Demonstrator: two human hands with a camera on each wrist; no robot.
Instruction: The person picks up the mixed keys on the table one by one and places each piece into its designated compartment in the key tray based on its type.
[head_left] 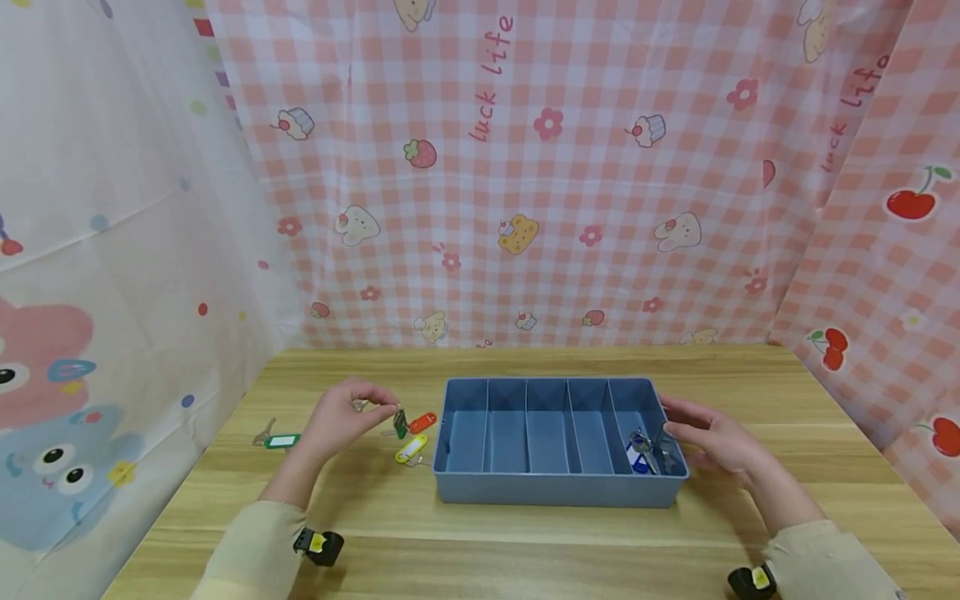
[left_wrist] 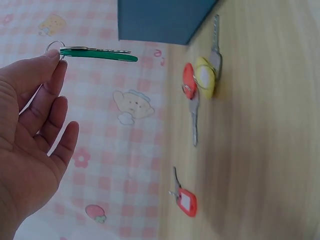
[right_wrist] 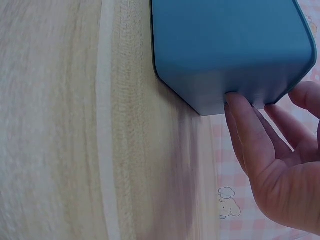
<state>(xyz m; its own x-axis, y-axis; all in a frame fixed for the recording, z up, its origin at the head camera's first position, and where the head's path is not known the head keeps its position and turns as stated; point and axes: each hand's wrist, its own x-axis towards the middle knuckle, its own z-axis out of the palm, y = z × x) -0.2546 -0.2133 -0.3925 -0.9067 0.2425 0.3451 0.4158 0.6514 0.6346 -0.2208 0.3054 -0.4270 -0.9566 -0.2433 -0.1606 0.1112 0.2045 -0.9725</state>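
My left hand [head_left: 341,421] pinches the split ring of a key with a green key tag [left_wrist: 100,54], held above the table left of the box. Near it on the table lie keys with a yellow tag [head_left: 411,449] and a red tag [head_left: 422,422]; another red-tagged key [left_wrist: 186,202] shows in the left wrist view. My right hand [head_left: 716,437] holds the right end of a blue-grey compartment box [head_left: 558,489], fingers against the outer wall, thumb at the rim. A blue-tagged key [head_left: 639,457] lies in the rightmost compartment, beside other metal keys partly in shadow.
One more green-tagged key [head_left: 282,441] lies on the wooden table [head_left: 558,546], left of my left forearm. Dividers split the box into several compartments. A pink checked curtain [head_left: 480,192] hangs behind the table, and a white curtain [head_left: 135,208] hangs on the left.
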